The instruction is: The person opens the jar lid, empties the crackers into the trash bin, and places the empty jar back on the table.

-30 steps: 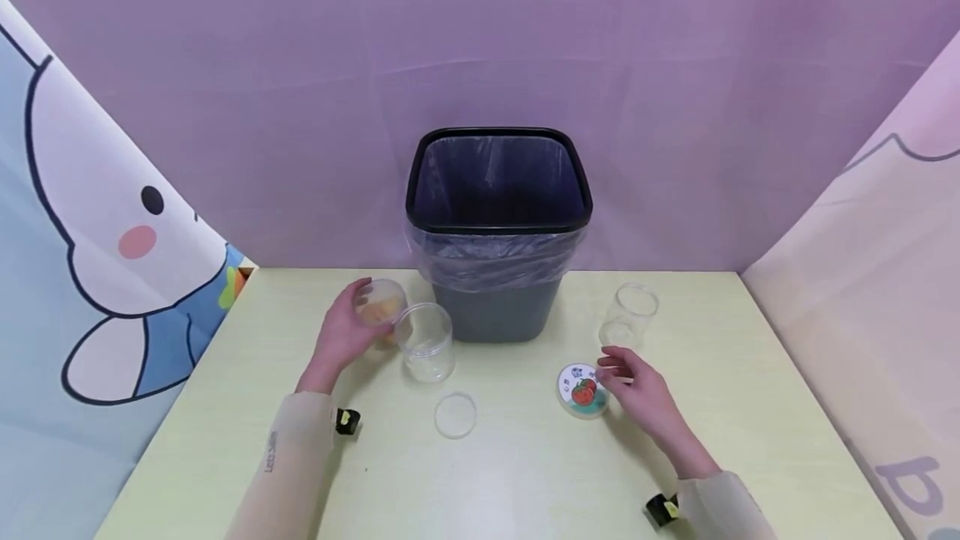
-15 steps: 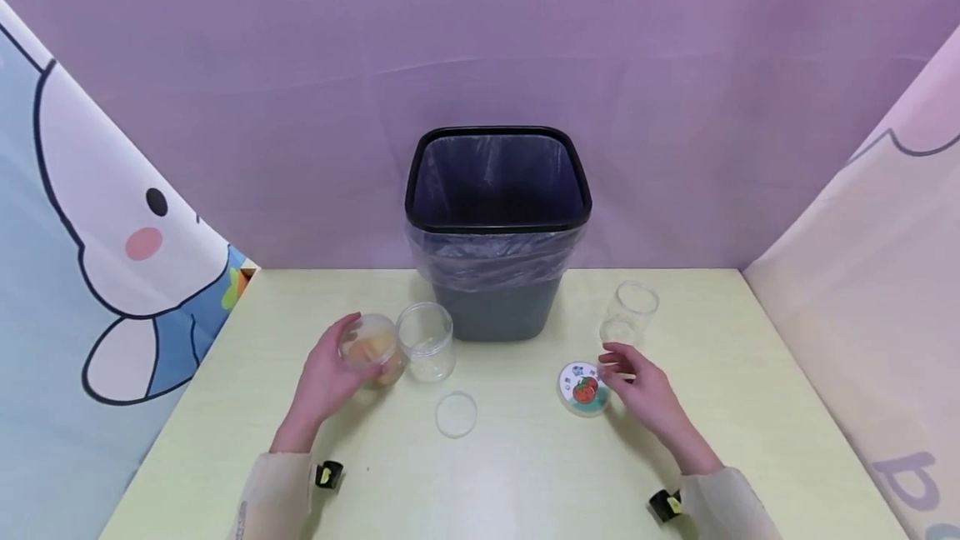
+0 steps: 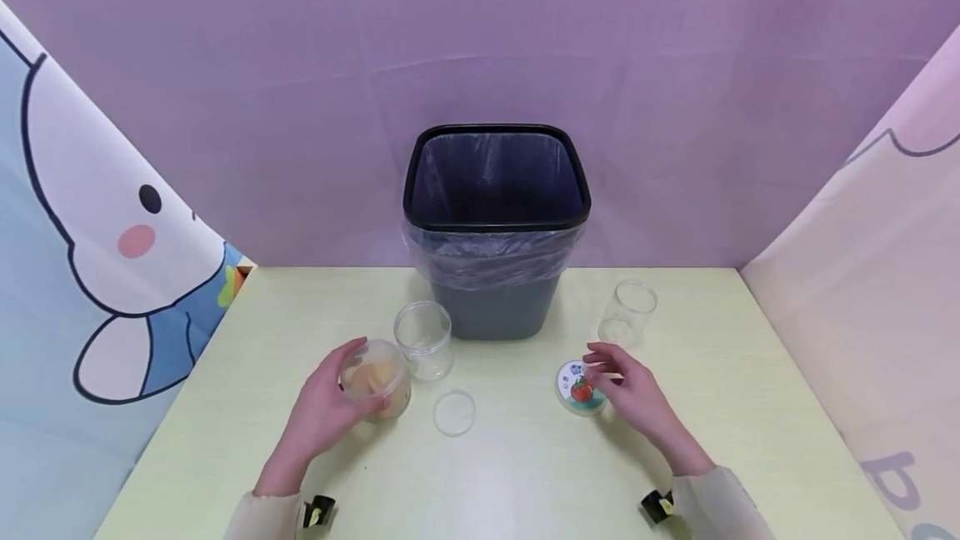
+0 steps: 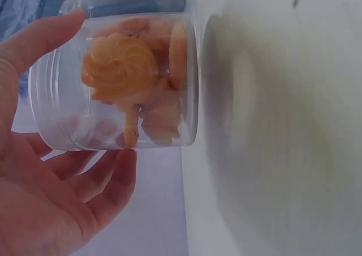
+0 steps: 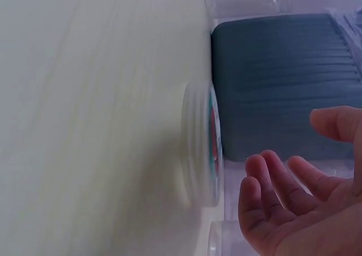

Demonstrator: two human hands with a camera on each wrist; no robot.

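Observation:
My left hand (image 3: 318, 415) grips a clear round plastic jar (image 3: 401, 394), thumb on one side and fingers on the other. Orange-yellow swirl-shaped cookies (image 4: 121, 66) lie inside; in the left wrist view the jar's base is close over the table. My right hand (image 3: 633, 390) hovers, fingers loosely bent and holding nothing, by a round lid (image 3: 572, 390) printed with a red fruit; the lid's ridged edge (image 5: 195, 148) shows in the right wrist view. Between the hands lies a clear round lid (image 3: 454, 412).
Behind the left hand's jar stands another clear jar (image 3: 424, 344), without visible contents. A third clear jar (image 3: 628, 315) is at the back right. A dark grey bin (image 3: 487, 307) with a plastic liner stands at the table's back, before a purple curtain (image 3: 300, 107).
My left hand has brought the cookie jar from behind the other clear jar toward the front of the table. My right hand has hardly moved.

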